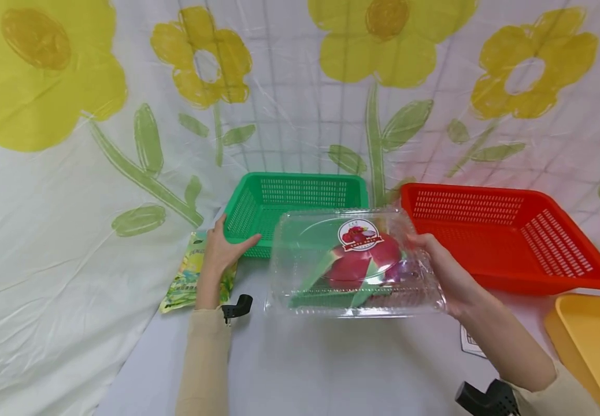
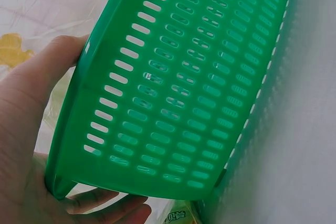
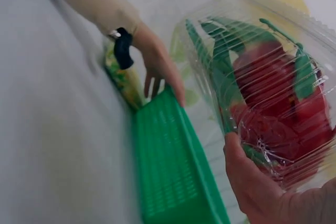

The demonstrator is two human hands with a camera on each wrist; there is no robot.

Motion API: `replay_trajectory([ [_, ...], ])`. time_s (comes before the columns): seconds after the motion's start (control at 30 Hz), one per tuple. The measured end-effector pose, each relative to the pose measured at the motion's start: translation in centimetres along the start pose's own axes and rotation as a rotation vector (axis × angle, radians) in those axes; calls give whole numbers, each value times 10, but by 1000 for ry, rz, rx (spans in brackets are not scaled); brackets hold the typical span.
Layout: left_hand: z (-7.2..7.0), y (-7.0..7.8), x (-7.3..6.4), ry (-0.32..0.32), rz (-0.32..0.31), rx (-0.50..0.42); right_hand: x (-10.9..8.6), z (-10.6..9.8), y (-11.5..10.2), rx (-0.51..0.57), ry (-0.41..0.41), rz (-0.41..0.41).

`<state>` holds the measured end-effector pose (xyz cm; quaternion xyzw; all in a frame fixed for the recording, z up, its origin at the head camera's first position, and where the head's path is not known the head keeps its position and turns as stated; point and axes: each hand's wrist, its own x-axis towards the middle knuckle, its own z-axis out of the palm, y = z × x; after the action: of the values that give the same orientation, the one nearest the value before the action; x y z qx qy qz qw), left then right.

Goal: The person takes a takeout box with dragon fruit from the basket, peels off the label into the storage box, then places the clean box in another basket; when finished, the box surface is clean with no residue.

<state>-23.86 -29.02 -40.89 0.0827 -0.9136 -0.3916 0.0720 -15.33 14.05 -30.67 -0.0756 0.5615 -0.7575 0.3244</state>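
My right hand (image 1: 448,277) grips the right end of a clear plastic clamshell box (image 1: 357,266). Inside it lie red fruit (image 3: 268,77) and green leaves, and a round label (image 1: 360,235) sits on the lid. The box is raised over the table and overlaps the front right of a green plastic basket (image 1: 305,190) in the head view. At that basket's left front corner is my left hand (image 1: 220,251). Its thumb (image 2: 58,56) lies against the rim, while the other fingers curl round the corner from below in the left wrist view.
A red basket (image 1: 466,202) stands to the right of the green one. Nearer, at the right edge, is a yellow tub (image 1: 560,315). A yellow-green packet (image 1: 188,277) lies by my left wrist. Behind everything hangs a flower-printed sheet (image 1: 289,115).
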Motion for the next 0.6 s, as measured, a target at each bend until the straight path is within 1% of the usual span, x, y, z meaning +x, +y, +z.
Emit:
replay_trajectory([
  [0.07, 1, 2, 0, -5, -2, -4, -10, -5, 7, 23, -9, 24],
  [0.13, 1, 2, -1, -9, -3, -9, -18, -13, 15, 54, -56, 42],
  [0.2, 1, 3, -1, -13, -4, -14, -26, -21, 24, 93, -86, 59],
  [0.27, 0, 3, 0, -16, -4, -18, -33, -30, 33, 127, -126, 61],
  [0.3, 0, 2, 0, -17, -3, -19, -36, -34, 38, 139, -133, 58],
  [0.43, -3, 0, 1, -7, 3, -17, -47, -49, 55, 141, -99, 32],
  [0.6, -5, -2, 1, 4, 3, -13, -57, -62, 72, 122, -12, 43],
])
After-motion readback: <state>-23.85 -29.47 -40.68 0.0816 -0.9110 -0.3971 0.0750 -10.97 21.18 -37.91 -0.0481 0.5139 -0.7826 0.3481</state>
